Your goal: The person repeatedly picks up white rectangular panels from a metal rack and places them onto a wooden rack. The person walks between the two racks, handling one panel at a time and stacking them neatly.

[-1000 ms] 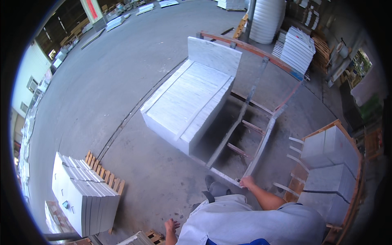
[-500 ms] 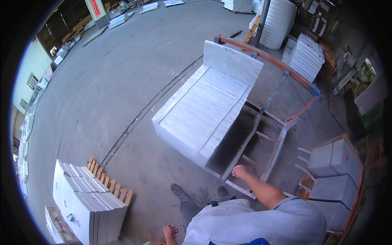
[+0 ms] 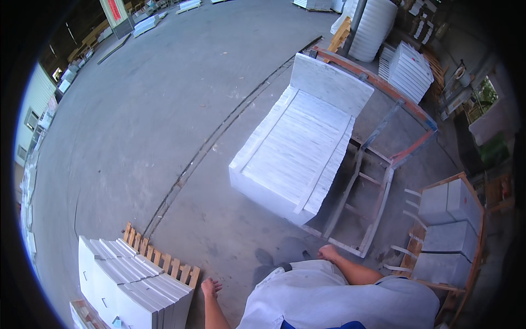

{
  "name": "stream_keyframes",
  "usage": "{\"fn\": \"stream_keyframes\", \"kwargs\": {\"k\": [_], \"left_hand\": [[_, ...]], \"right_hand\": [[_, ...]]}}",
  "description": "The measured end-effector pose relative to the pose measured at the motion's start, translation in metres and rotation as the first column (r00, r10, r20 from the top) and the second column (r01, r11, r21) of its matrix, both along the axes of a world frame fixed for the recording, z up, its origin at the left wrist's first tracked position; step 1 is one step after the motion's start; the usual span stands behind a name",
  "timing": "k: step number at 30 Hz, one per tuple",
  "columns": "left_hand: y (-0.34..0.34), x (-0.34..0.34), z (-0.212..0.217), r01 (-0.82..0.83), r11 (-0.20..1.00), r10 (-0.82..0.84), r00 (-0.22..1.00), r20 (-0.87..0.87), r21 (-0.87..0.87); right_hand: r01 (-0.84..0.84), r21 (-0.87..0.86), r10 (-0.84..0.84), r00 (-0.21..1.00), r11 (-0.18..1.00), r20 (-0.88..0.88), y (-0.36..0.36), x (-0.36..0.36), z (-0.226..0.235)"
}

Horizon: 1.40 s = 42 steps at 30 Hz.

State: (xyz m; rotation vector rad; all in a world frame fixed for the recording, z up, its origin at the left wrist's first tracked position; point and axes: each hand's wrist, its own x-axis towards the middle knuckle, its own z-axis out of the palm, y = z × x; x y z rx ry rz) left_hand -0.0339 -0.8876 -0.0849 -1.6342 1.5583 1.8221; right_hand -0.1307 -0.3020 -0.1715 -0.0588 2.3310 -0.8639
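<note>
My left hand (image 3: 211,287) hangs at my left side with loosely bent fingers apart, nothing in it. It is nearest to a stack of white stone slabs (image 3: 118,274) on a wooden pallet. My right hand (image 3: 327,253) is at waist height in front of my body, fingers curled in, with no object showing. Just beyond it lies the near end of a metal frame (image 3: 348,247). A row of marble slabs (image 3: 298,142), strapped with two bands, stands on that frame, with a larger slab (image 3: 331,82) upright at its far end.
To my right, grey-white strapped blocks (image 3: 446,238) sit in a wooden crate with pale strap ends sticking out. A dark post (image 3: 356,27), a large white foam roll (image 3: 375,27) and another slab stack (image 3: 408,71) stand farther back. A narrow groove (image 3: 192,164) crosses the concrete floor.
My right hand has come back from over the frame toward my waist. My left hand has swung forward. The marble slabs and the left pallet both appear farther right in view.
</note>
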Motion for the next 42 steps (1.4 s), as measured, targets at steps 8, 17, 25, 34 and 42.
{"fn": "stream_keyframes", "kwargs": {"k": [8,17,25,34,42], "left_hand": [[-0.03,-0.163,0.022,0.152,0.987,-0.141,0.978,-0.151,0.059],[-0.1,-0.241,0.022,0.155,0.988,-0.155,0.986,0.064,0.006],[-0.173,-0.331,0.022,0.264,0.963,-0.27,0.949,0.164,0.056],[-0.27,-0.597,-0.045,0.719,0.677,-0.736,0.667,0.119,0.156],[-0.397,-0.752,-0.076,0.954,-0.28,-0.937,-0.247,0.247,-0.109]], "right_hand": [[0.144,0.011,-0.144,0.979,0.989,0.143,-0.061,-0.081,-0.028],[0.648,-0.18,-0.511,0.716,0.74,0.476,-0.163,-0.265,0.002],[0.304,-0.212,-0.338,0.929,0.929,-0.149,-0.237,-0.398,-0.009],[0.879,0.103,-0.847,0.41,0.466,0.339,-0.333,-0.401,-0.004],[0.975,0.071,-0.845,0.147,0.213,0.513,-0.445,-0.408,0.043]]}}
